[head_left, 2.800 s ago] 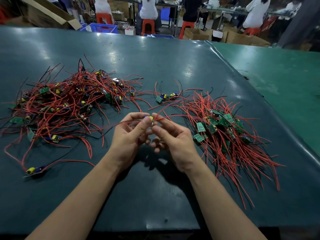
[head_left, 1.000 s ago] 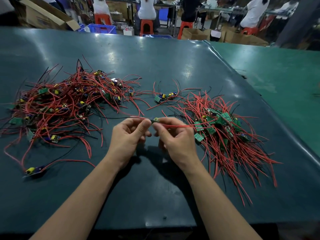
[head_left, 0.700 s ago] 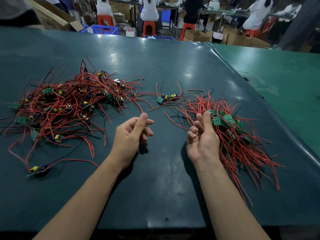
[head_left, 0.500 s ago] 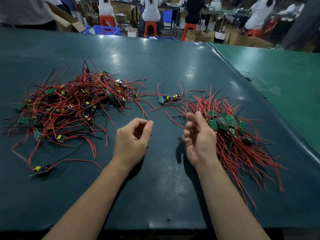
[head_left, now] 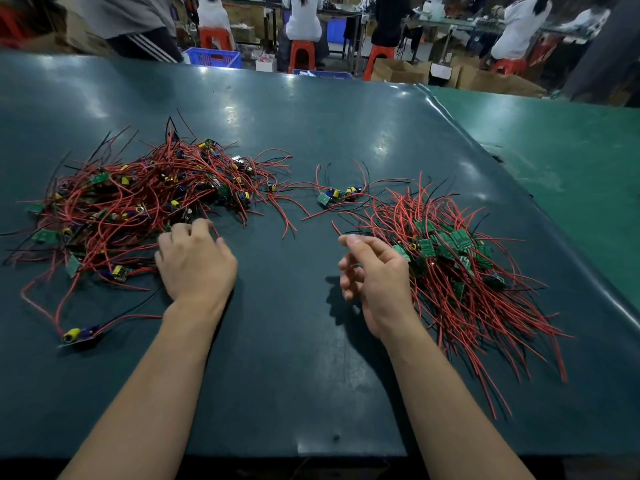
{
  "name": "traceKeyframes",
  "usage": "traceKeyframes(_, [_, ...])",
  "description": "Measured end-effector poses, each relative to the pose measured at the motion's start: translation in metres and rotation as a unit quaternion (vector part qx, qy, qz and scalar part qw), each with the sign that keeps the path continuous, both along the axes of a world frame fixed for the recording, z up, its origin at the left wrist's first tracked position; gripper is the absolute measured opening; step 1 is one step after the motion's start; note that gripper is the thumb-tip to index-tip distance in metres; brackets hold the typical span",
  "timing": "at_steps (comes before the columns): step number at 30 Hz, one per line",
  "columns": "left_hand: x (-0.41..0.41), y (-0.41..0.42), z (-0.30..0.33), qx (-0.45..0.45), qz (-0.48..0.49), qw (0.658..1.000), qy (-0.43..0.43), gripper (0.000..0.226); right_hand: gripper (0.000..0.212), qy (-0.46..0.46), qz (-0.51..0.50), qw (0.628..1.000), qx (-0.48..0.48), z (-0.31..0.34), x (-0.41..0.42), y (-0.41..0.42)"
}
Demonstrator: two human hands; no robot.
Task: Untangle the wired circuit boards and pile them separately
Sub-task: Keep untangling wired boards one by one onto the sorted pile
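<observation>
Reaching into tangled heap on desk with left hand, fingers spread, holding nothing. Right hand loosely curled, empty, beside sorted pile. Boards light, rigid; wires springy, likely to snag. Best pinched at board edge, then drawn out slowly.

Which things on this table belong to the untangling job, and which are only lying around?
For the job:
tangled heap, where the left hand reaches
sorted pile, beside the right hand
stray boards between the two
lone board near the front

Not for the job:
blue crate
orange stools
cardboard boxes
</observation>
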State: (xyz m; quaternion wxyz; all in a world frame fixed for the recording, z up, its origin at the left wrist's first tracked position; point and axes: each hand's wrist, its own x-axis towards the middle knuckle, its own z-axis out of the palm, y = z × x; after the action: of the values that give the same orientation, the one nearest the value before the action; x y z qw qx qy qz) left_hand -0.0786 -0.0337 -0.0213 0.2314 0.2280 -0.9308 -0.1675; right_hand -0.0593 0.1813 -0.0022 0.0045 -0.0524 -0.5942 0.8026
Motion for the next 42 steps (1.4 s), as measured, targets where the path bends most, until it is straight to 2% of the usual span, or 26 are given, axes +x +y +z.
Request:
traceKeyframes(3, [0.000, -0.007, 0.004, 0.009, 0.081, 0.995, 0.053, 0.037, 0.011, 0.000, 0.005, 1.000, 0.002, 0.000, 0.000, 0.001])
traceKeyframes(6, [-0.002, -0.016, 0.004, 0.031, 0.105, 0.994, -0.013, 0.041, 0.011, 0.002, 0.007, 1.000, 0.005, -0.001, -0.001, 0.001])
traceKeyframes(8, [-0.002, -0.015, 0.003, 0.029, 0.094, 0.995, -0.020, 0.040, 0.010, 0.006, 0.004, 1.000, 0.006, -0.001, -0.001, 0.000])
traceKeyframes(12, [-0.001, -0.007, 0.003, -0.015, 0.053, 0.998, 0.019, 0.024, 0.010, 0.014, 0.004, 1.000, 0.004, -0.002, -0.002, 0.000])
traceKeyframes(15, [0.001, -0.008, 0.005, 0.027, 0.060, 0.997, 0.033, 0.035, 0.009, 0.016, 0.011, 1.000, 0.008, -0.003, -0.002, 0.001])
traceKeyframes(17, [0.000, -0.010, 0.006, 0.036, 0.060, 0.998, 0.006, 0.042, 0.009, 0.016, 0.015, 1.000, 0.012, -0.003, -0.001, 0.001])
traceKeyframes(19, [-0.002, -0.011, 0.005, 0.021, 0.048, 0.998, -0.018, 0.038, 0.010, 0.016, 0.020, 0.999, 0.021, -0.004, -0.001, 0.001])
traceKeyframes(22, [-0.004, -0.013, 0.005, 0.038, 0.048, 0.998, 0.003, 0.024, 0.009, 0.019, 0.024, 0.999, 0.035, -0.004, 0.000, 0.000])
traceKeyframes(27, [-0.005, -0.018, 0.005, 0.103, 0.045, 0.994, 0.002, 0.049, 0.007, 0.031, 0.035, 0.997, 0.059, -0.004, 0.001, -0.001])
traceKeyframes(30, [-0.008, -0.018, 0.005, 0.086, 0.043, 0.995, -0.006, 0.041, 0.008, 0.038, 0.042, 0.996, 0.076, -0.005, 0.001, -0.001])
traceKeyframes(34, [-0.010, -0.020, 0.005, 0.111, 0.058, 0.992, 0.010, 0.045, 0.008, 0.042, 0.046, 0.994, 0.086, -0.006, 0.001, -0.001])
traceKeyframes(37, [-0.010, -0.021, 0.001, 0.092, 0.057, 0.994, 0.004, 0.040, 0.009, 0.041, 0.049, 0.994, 0.088, -0.007, 0.000, -0.002])
traceKeyframes(40, [-0.005, -0.017, 0.000, 0.058, 0.075, 0.995, 0.037, 0.026, 0.009, 0.039, 0.051, 0.994, 0.087, -0.007, 0.001, -0.003])
traceKeyframes(42, [0.000, -0.014, 0.001, 0.045, 0.078, 0.992, 0.089, 0.022, 0.010, 0.040, 0.051, 0.994, 0.087, -0.006, 0.001, -0.002])
